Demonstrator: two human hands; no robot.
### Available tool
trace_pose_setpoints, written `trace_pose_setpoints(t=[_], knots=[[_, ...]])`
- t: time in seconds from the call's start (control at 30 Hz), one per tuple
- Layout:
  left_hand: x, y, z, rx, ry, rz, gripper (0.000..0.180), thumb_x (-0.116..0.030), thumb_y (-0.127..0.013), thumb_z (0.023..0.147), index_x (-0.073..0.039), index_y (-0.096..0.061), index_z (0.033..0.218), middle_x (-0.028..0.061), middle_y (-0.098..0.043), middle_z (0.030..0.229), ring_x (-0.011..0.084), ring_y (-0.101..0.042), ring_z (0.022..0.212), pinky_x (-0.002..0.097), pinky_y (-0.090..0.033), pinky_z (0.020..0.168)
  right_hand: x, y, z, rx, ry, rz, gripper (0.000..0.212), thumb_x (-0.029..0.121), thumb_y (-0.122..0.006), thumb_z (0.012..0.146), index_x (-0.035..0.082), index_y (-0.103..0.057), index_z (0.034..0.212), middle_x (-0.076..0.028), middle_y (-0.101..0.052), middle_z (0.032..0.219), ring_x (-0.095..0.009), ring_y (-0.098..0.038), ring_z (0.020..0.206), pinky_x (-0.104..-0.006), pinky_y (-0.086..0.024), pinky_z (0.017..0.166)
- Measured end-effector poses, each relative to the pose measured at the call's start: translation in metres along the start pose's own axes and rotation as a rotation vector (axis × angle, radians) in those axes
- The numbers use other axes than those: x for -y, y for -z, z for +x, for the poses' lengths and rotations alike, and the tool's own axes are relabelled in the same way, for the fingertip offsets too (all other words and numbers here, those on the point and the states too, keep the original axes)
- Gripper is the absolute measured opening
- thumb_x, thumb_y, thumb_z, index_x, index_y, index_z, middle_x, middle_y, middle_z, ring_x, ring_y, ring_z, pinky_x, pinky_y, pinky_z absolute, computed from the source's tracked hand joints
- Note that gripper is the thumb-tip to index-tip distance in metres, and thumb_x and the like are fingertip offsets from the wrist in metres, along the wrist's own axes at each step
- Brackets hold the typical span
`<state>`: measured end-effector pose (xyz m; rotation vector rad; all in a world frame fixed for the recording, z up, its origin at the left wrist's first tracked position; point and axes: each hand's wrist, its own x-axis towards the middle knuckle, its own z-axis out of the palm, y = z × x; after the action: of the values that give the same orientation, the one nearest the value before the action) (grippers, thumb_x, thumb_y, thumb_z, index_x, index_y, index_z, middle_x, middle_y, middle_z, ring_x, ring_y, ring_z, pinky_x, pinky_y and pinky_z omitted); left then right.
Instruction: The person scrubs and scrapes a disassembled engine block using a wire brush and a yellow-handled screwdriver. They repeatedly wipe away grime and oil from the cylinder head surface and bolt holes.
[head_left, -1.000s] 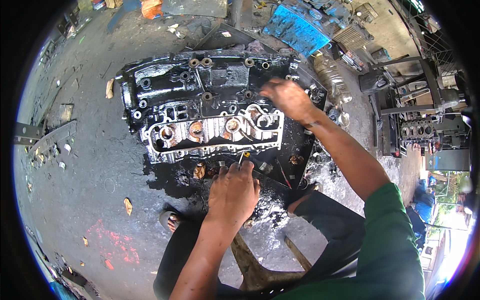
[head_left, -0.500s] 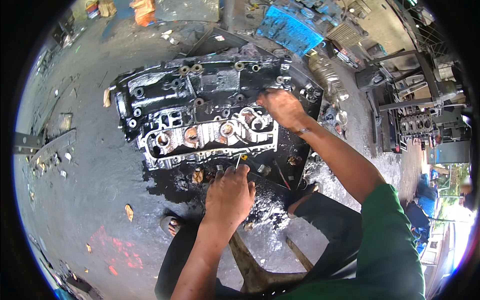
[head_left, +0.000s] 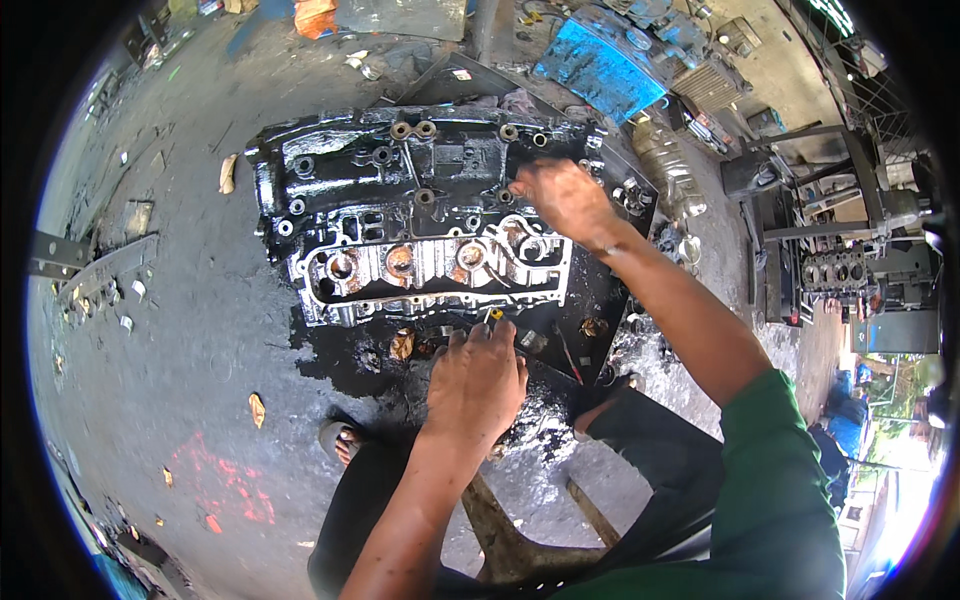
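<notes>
A black, oily engine valve cover (head_left: 350,160) lies in front of me, with round bolt holes along it. Along its near side is a bare silver metal engine part (head_left: 440,265) with rust-brown round openings. My right hand (head_left: 568,203) is closed over the right part of the black cover, and whatever its fingers grip is dark and unclear. Close to the near edge of the silver part, my left hand (head_left: 475,378) has its fingers curled down. A thin white piece (head_left: 488,314) shows just beyond those fingertips, and I cannot make out what is in them.
A dark metal sheet (head_left: 625,300) lies under the parts. Brown leaves (head_left: 402,343) rest by the near edge. Farther right are a clear plastic bottle (head_left: 665,165), a blue box-like part (head_left: 600,68) and a metal frame (head_left: 820,180). Stool legs (head_left: 510,535) stand between my feet.
My right hand has shifted slightly left and away from me relative to the cover. Less of the white piece shows beyond my left fingertips. The whole view has drifted a little.
</notes>
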<state>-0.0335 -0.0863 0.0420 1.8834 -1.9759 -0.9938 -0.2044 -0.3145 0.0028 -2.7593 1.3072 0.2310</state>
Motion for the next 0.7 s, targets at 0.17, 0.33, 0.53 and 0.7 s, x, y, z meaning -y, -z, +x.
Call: trace_pose_setpoints(t=[0.17, 0.33, 0.53, 0.7], knots=[[-0.001, -0.003, 0.0, 0.012, -0.031, -0.034, 0.033, -0.023, -0.064, 0.091, -0.006, -0.06, 0.119, 0.0168, -0.067, 0.106, 0.0347, -0.065, 0.102, 0.044, -0.052, 0.089, -0.017, 0.006, -0.023, -0.009, -0.077, -0.121, 0.04, 0.04, -0.044, 0.104, 0.006, -0.065, 0.102, -0.018, -0.068, 0.094, -0.034, -0.066, 0.087, -0.0444, -0.053, 0.082], [0.001, 0.0, -0.001, -0.013, 0.006, -0.005, 0.034, -0.023, -0.064, 0.092, -0.005, -0.059, 0.12, 0.0166, -0.066, 0.106, 0.0345, -0.065, 0.102, 0.0435, -0.052, 0.089, 0.002, 0.011, -0.011, -0.181, 0.005, -0.027, 0.034, 0.036, -0.053, 0.1, 0.004, -0.066, 0.095, -0.018, -0.067, 0.088, -0.035, -0.066, 0.079, -0.0442, -0.054, 0.076], [-0.003, -0.005, 0.0, -0.001, -0.015, -0.037, 0.033, -0.022, -0.065, 0.091, -0.005, -0.06, 0.119, 0.0163, -0.067, 0.106, 0.034, -0.065, 0.102, 0.0429, -0.053, 0.09, 0.0, 0.019, -0.004, -0.033, -0.249, -0.015, 0.033, 0.037, -0.058, 0.097, 0.005, -0.067, 0.096, -0.02, -0.068, 0.089, -0.037, -0.067, 0.083, -0.0478, -0.053, 0.074], [0.001, 0.0, -0.002, -0.019, 0.015, -0.02, 0.032, -0.021, -0.065, 0.091, -0.004, -0.061, 0.118, 0.0168, -0.067, 0.106, 0.0341, -0.064, 0.103, 0.0433, -0.052, 0.091, -0.021, 0.017, -0.019, -0.134, -0.086, 0.044, 0.035, 0.04, -0.059, 0.096, 0.006, -0.069, 0.096, -0.019, -0.068, 0.088, -0.038, -0.066, 0.085, -0.0469, -0.052, 0.076]])
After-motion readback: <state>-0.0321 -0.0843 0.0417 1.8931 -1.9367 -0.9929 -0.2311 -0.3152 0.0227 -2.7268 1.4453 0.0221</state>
